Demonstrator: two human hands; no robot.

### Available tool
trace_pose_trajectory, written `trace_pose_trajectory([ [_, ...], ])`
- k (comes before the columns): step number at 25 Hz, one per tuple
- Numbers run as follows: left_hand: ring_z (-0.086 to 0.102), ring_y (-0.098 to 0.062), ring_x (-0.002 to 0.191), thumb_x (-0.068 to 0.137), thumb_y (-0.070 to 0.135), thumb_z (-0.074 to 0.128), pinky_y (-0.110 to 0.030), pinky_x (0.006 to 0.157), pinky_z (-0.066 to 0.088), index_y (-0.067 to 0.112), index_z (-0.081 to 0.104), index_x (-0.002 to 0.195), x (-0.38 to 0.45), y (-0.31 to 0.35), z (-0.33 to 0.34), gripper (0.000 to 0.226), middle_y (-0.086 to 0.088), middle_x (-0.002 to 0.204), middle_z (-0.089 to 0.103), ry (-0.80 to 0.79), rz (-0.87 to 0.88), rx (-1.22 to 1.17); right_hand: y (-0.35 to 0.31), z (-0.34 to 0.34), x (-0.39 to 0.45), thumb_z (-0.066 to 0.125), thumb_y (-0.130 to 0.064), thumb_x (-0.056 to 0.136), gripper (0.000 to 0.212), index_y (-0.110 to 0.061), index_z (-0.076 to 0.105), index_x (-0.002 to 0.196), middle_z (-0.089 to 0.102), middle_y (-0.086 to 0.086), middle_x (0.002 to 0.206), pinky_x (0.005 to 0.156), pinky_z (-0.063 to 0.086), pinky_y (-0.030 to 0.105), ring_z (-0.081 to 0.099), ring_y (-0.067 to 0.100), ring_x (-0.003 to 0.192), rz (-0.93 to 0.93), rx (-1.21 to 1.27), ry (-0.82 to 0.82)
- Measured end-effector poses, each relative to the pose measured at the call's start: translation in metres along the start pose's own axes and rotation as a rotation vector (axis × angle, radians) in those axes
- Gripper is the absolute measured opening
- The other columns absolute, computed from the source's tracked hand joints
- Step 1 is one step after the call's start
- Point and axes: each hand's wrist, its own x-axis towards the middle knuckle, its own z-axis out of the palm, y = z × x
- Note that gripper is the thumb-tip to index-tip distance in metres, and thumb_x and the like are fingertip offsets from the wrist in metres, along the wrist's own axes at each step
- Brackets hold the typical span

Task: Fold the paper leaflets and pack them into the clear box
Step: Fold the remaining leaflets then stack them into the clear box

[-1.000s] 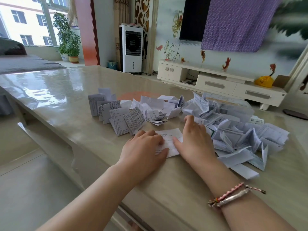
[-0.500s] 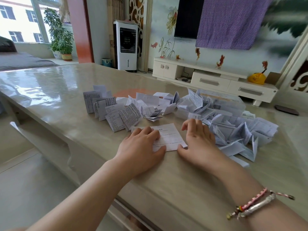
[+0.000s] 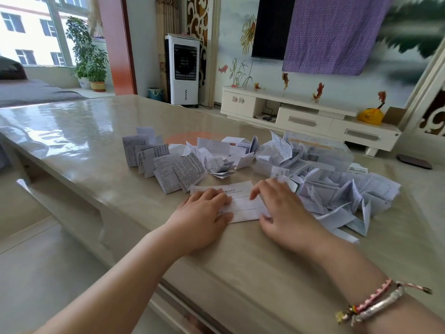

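A white leaflet (image 3: 243,203) lies flat on the beige table (image 3: 84,145) in front of me. My left hand (image 3: 202,218) presses its left part with the fingers laid flat. My right hand (image 3: 284,213) rests on the leaflet's right edge, fingers spread and relaxed, thumb at the near corner. Behind them several folded leaflets (image 3: 168,169) stand in a row at the left. A loose heap of leaflets (image 3: 337,194) spreads to the right. The clear box (image 3: 320,150) sits behind that heap, partly hidden by paper.
The table's near edge (image 3: 168,280) runs diagonally below my forearms, with floor to the left. A white TV cabinet (image 3: 313,119) and a white air cooler (image 3: 184,68) stand beyond the table. A bracelet (image 3: 375,302) is on my right wrist.
The leaflet has been spread wider between my hands. My right hand slid right and toward me off the middle of the sheet. My left hand stayed pressing the left part.
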Motion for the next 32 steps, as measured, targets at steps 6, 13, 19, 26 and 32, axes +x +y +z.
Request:
trace_pose_trajectory([
  [6,-0.002,-0.013,0.148,0.102,0.040,0.029,-0.034,0.120,0.003,0.037,0.011,0.151,0.002,-0.015,-0.005,0.053,0.012,0.160,0.000,-0.163,0.081,0.022,0.009,-0.006,0.005,0.053,-0.038,0.094,0.033,-0.030,0.051,0.126,0.061,-0.011,0.120,0.090,0.047,0.032,0.056,0.007,0.108,-0.173,0.076,-0.169],
  [13,-0.001,-0.006,0.147,0.091,0.047,0.012,-0.022,0.118,-0.001,0.044,0.014,0.148,-0.013,-0.031,-0.008,0.057,0.018,0.158,0.005,-0.131,0.210,0.008,0.014,-0.004,0.010,0.044,-0.012,0.093,0.033,-0.023,0.057,0.122,0.065,-0.005,0.117,0.086,0.048,0.038,0.059,0.018,0.107,-0.281,-0.069,-0.151],
  [19,-0.011,0.006,0.141,0.103,0.040,0.016,-0.030,0.119,-0.007,0.052,0.004,0.145,-0.024,-0.034,-0.016,0.045,0.033,0.152,-0.005,-0.226,0.163,0.035,0.014,0.000,0.007,0.053,-0.015,0.093,0.029,-0.024,0.066,0.117,0.068,-0.008,0.117,0.092,0.048,0.033,0.061,0.010,0.109,-0.164,0.092,-0.107],
  [26,-0.002,0.015,0.138,0.103,0.029,0.036,-0.024,0.118,-0.003,0.048,0.023,0.144,-0.023,-0.040,-0.026,0.048,0.045,0.141,0.010,-0.287,0.149,-0.196,0.018,0.006,0.016,0.070,-0.018,0.086,0.008,-0.022,0.069,0.079,0.071,-0.014,0.100,0.090,0.049,0.022,0.066,0.000,0.091,0.160,0.632,-0.082],
  [32,0.033,-0.006,0.049,0.091,0.039,0.060,-0.019,0.048,0.027,0.010,0.064,0.070,-0.005,-0.027,-0.016,0.036,0.007,0.051,0.038,0.289,-0.094,-0.440,0.019,0.006,0.040,0.075,-0.024,0.081,0.017,-0.018,0.064,0.071,0.060,-0.003,0.067,0.060,0.037,0.022,0.051,0.008,0.063,0.331,0.724,0.026],
])
